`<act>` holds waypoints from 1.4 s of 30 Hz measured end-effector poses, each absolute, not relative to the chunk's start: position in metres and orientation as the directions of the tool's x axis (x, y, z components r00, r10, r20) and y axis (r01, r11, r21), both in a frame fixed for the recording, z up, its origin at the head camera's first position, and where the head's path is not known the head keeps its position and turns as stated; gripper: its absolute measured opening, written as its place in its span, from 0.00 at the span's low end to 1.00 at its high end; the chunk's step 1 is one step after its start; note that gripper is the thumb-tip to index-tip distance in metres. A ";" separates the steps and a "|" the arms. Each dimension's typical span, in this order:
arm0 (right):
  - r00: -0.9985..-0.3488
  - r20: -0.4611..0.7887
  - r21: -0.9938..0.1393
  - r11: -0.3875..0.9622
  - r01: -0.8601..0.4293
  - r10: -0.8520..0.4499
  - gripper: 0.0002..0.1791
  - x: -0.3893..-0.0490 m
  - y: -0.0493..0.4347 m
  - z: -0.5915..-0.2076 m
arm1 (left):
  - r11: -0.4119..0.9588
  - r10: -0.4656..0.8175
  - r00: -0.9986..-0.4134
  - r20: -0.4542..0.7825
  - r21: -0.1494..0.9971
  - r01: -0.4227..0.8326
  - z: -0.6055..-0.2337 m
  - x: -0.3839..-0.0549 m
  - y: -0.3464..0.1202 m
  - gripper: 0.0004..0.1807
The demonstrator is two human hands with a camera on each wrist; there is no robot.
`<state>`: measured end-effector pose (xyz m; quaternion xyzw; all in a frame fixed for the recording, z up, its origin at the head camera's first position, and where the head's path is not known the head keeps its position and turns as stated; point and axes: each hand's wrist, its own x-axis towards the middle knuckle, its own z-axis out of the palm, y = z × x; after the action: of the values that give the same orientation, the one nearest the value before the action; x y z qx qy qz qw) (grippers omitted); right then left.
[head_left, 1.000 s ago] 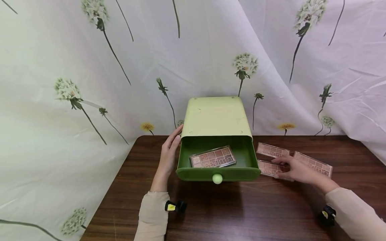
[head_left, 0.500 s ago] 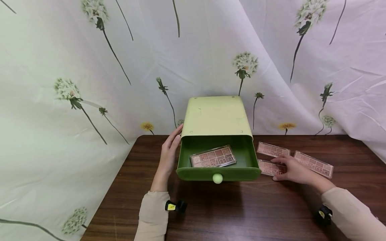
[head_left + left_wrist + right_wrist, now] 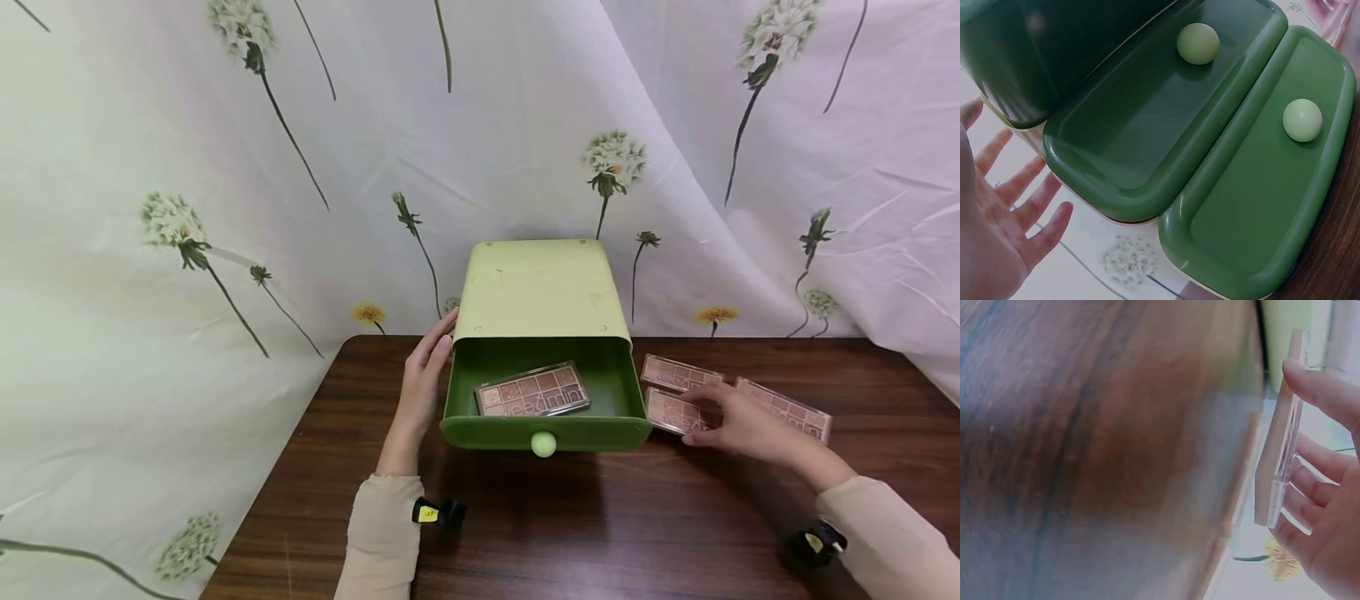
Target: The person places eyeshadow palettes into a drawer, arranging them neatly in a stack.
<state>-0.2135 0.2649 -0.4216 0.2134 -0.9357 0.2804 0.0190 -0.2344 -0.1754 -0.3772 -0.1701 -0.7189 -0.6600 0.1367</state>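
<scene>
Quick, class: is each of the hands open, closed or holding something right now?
Left hand: open, beside the green box.
Right hand: holding a makeup palette between thumb and fingers.

Table (image 3: 637,533): dark brown, streaky wood grain, sheen toward the near middle, rounded far-left corner. Backdrop cloth (image 3: 495,150) behind and left of it: white, greenish tint left, pinkish-violet right. Long diagonal fold upper right, more wrinkles at far right. Print: white dandelion heads (image 3: 615,158) on thin dark stems, closed green buds (image 3: 403,208), two yellow blooms (image 3: 368,313) low, just above the table's far edge. Left wrist view: cloth with one pale dandelion head, strip of wood lower right. Right wrist view: wood badly blurred, yellow-orange bloom near bottom.
</scene>
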 end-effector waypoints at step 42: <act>-0.699 0.656 -0.428 0.623 -0.655 -0.285 0.36 -0.135 0.233 -0.319 | 0.076 0.062 -0.909 0.413 0.906 0.417 -0.374 -0.232 -0.174 0.24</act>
<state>-0.1346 0.2332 -0.3189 0.2741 -0.8578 0.3370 0.2748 -0.2324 -0.1736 -0.3737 -0.1661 -0.7209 -0.6593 0.1347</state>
